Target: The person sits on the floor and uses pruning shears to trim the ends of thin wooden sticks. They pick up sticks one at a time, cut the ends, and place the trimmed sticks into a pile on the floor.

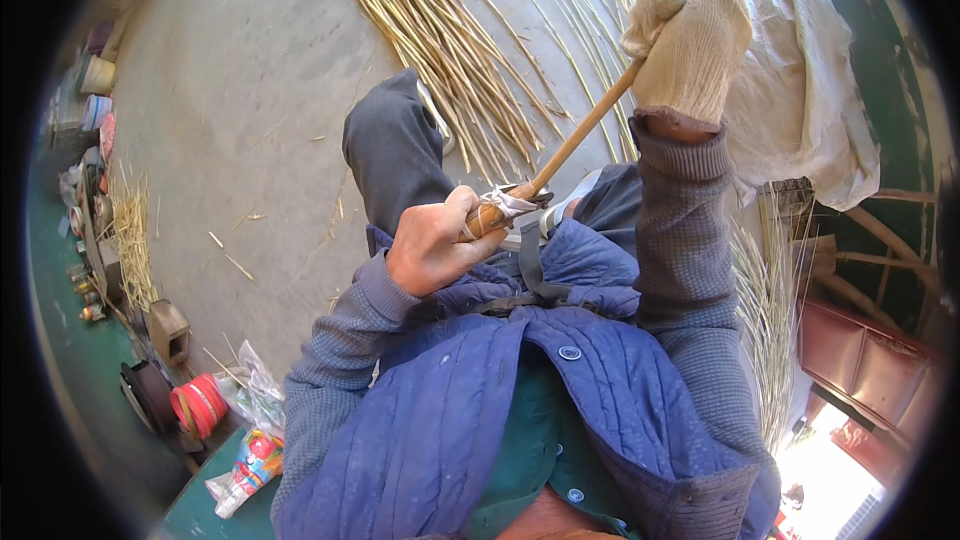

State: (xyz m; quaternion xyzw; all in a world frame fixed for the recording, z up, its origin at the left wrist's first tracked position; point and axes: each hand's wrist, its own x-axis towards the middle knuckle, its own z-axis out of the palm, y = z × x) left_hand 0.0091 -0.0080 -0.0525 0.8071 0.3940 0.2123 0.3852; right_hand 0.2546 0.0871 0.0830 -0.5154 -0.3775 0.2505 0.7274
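"Two grips show in the head view, don't they?"

"Yes: the bare left grip (435,245) near the middle of the frame, and the gloved right grip (695,35) at the upper right."

"What does the left one have?"

"It's curled round a wooden handle (487,220) tied with a white strip (508,204). Some dark metal (542,199) sticks out beside the strip."

"And the right?"

"Closed on the stick (590,128). Just how the fingers sit I can't tell; the back of the glove hides them."

"Where does the stick lie?"

"Slanting through the air, from the white strip at mid-frame to the gloved fist at the upper right."

"What's on the floor (240,90)?"

"A spread of stalks (430,40), from the top edge down toward the middle. Paler, thinner stems (590,25) lie to their right, and a pale sheet (795,90) shows just beside the right grip."

"And over at the left?"

"Straw (130,240) near the left edge, with a wooden box (168,332) below it. Further down, at the lower left, a dark spool (148,395), a red spool (200,406) next to it, and a bright packet (255,462)."

"Anything of the person?"

"A blue vest (430,400) across the lower middle, grey sleeves (690,230), and a dark knee (392,125) above the left grip."
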